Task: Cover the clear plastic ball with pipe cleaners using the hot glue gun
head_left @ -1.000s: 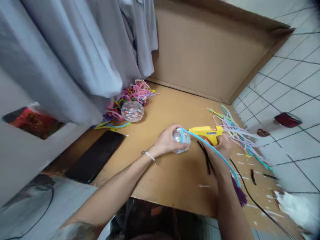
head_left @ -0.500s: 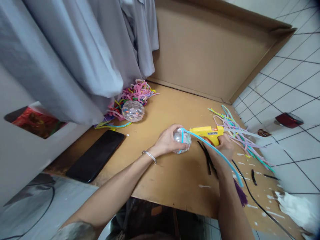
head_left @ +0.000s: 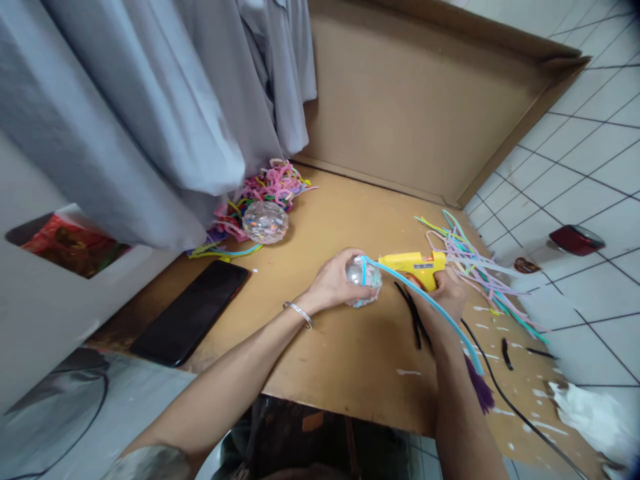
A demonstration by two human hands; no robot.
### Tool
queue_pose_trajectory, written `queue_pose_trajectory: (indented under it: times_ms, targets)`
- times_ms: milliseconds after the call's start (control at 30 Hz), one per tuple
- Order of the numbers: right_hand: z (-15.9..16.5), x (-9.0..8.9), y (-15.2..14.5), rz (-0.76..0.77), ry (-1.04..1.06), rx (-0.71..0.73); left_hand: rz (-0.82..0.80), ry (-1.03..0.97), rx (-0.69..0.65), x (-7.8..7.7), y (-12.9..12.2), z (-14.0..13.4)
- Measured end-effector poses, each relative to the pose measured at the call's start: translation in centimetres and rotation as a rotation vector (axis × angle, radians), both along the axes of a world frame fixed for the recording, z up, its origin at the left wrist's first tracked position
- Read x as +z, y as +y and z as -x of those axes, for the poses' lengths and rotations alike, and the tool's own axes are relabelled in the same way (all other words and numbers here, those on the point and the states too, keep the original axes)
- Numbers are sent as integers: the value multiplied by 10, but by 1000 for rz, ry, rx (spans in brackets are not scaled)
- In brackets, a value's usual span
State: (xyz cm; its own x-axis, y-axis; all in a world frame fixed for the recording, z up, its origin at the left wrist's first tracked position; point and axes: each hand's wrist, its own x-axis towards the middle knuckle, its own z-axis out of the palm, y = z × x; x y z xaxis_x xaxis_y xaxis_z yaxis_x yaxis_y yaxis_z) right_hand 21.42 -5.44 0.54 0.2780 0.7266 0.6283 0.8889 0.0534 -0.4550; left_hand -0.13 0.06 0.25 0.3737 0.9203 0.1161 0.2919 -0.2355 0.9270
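Two hands at work, both partly obscured: left hand point(head_left: 334, 283) closes round a clear ball point(head_left: 364, 280), its fingers hiding much of the near side; right hand point(head_left: 445, 297) grips a yellow glue gun point(head_left: 413, 264), the handle buried in the fist. Nozzle meets the ball's right side (exact contact point hard to make out). One blue strip point(head_left: 425, 300) runs from the top of the ball down across the right forearm. Gun's black cord point(head_left: 505, 393) trails off toward the lower right, its end cut off. Second ball point(head_left: 265, 221), holding coloured bits, sits well apart at the rear left, against a heap of strips point(head_left: 273, 187) partly tucked under grey cloth point(head_left: 150, 113). Loose strips point(head_left: 475, 267) fan out just right of the gun. Black phone point(head_left: 193, 312) lies at left. Surface: cardboard sheet point(head_left: 340, 360), back wall folded up, laid on white tiled floor point(head_left: 590, 167).
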Motion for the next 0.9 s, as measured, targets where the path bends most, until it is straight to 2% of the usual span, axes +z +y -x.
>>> queue_pose_trajectory:
  times_ms: [367,667,900]
  targets:
    - [0,3,0,2,31,25,-25,-21,-7,-4,1,0]
    - [7,12,-4,11,73,15,-18,-14,-4,-1,0,1]
    - [4,8,-4,-10,41,7,-30,6,5,-1,0,1]
